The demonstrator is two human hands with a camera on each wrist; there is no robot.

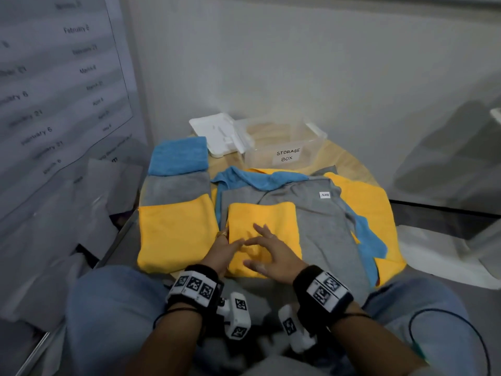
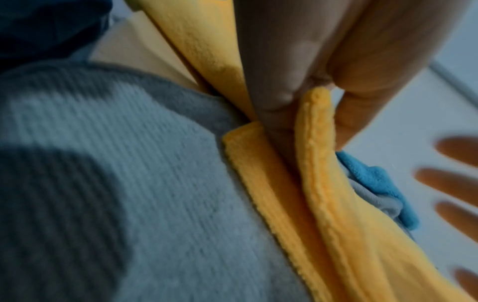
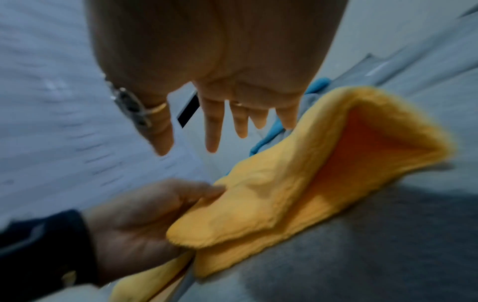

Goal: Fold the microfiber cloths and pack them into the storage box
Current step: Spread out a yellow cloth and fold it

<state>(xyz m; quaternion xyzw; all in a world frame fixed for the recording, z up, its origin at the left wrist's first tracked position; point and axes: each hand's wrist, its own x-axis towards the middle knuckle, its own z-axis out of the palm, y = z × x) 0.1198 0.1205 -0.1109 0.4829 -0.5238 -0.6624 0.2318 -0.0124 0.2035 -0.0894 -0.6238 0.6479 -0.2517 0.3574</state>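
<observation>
A folded yellow cloth (image 1: pixel 264 218) lies on a spread grey cloth (image 1: pixel 328 229) in front of me. My left hand (image 1: pixel 223 249) pinches its left edge; in the left wrist view the yellow cloth (image 2: pixel 323 204) runs up between thumb and fingers (image 2: pixel 289 71). My right hand (image 1: pixel 271 252) hovers over the cloth with fingers spread and holds nothing. From the right wrist, the spread fingers (image 3: pixel 213 130) stand above the yellow cloth (image 3: pixel 305 179), whose layers gape open. The clear storage box (image 1: pixel 284 150), labelled, stands open at the back.
Three folded cloths lie in a row at the left: blue (image 1: pixel 179 156), grey (image 1: pixel 176 188), yellow (image 1: pixel 176 234). More unfolded blue (image 1: pixel 371 240) and yellow (image 1: pixel 366 202) cloths lie under the grey one. The white lid (image 1: pixel 214 131) rests beside the box. Walls stand close behind and left.
</observation>
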